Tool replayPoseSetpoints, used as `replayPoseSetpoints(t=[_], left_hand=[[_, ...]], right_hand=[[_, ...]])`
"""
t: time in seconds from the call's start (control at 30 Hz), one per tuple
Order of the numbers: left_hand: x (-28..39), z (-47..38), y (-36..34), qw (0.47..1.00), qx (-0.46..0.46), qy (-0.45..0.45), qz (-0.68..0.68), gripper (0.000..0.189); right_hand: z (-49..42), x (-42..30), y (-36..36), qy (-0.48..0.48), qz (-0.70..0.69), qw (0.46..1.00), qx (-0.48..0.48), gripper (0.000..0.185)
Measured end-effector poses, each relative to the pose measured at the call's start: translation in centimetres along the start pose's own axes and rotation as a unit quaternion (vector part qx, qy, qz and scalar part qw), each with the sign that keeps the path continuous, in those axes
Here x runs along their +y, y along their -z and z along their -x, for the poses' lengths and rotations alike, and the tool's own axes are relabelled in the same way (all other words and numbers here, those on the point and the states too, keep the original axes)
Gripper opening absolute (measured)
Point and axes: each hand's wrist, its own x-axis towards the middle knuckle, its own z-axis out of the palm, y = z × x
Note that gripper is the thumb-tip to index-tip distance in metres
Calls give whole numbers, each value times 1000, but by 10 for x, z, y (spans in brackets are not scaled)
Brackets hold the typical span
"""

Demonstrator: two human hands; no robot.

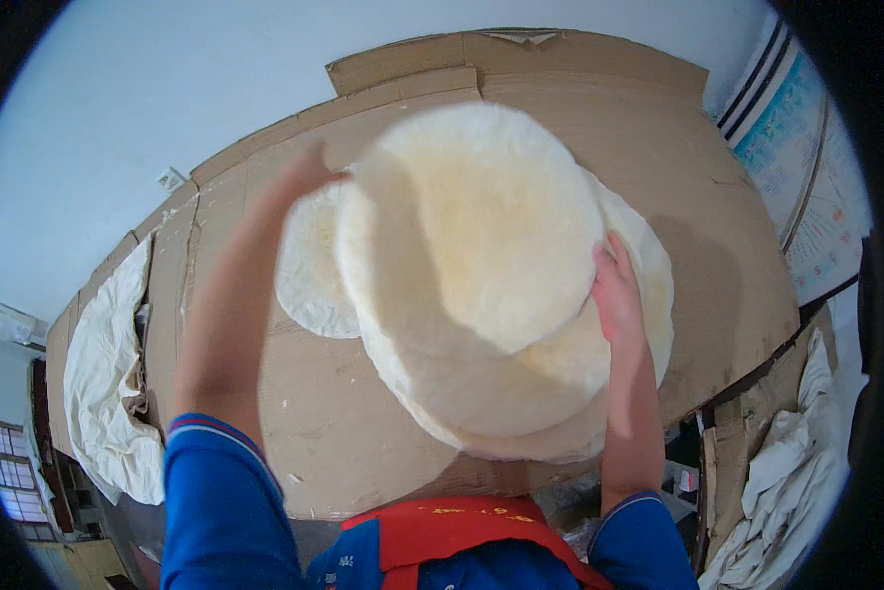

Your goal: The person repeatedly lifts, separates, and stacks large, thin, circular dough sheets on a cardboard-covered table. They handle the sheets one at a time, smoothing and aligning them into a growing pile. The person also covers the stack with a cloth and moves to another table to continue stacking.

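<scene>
A large round off-white pad, soft and fluffy like batting, is tilted above a stack of similar pads. My right hand grips its right edge, with the thumb on the near side and some fingers behind. At the upper left edge is my left hand, blurred by motion; whether it pinches the pad or only touches it cannot be made out. A smaller round white pad lies partly under the others on the left.
Cardboard covers the table and rises in a strip along the wall. Crumpled white cloth lies at the left end, more cloth at lower right. A wall socket and printed posters are beyond the table.
</scene>
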Motion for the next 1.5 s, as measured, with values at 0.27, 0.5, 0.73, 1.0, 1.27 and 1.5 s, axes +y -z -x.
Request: replayPoseSetpoints(t=[0.27,0.5,0.73,1.0,1.27,1.5], left_hand=[[155,68,-157,986,26,-161,42,70],[155,67,-162,987,13,-141,74,70],[151,69,-161,979,55,-155,123,61],[147,70,-161,965,94,-171,176,49],[144,74,-134,958,83,-196,193,49],[187,95,-123,950,22,-303,73,63]], right_hand=[[-5,0,-37,246,538,806,19,66],[-38,48,-23,221,584,777,77,65],[-81,10,-19,124,500,853,85,58],[-53,-22,-62,299,539,787,29,41],[-72,-40,-49,209,450,866,69,16],[-128,-41,114,49,613,770,169,25]])
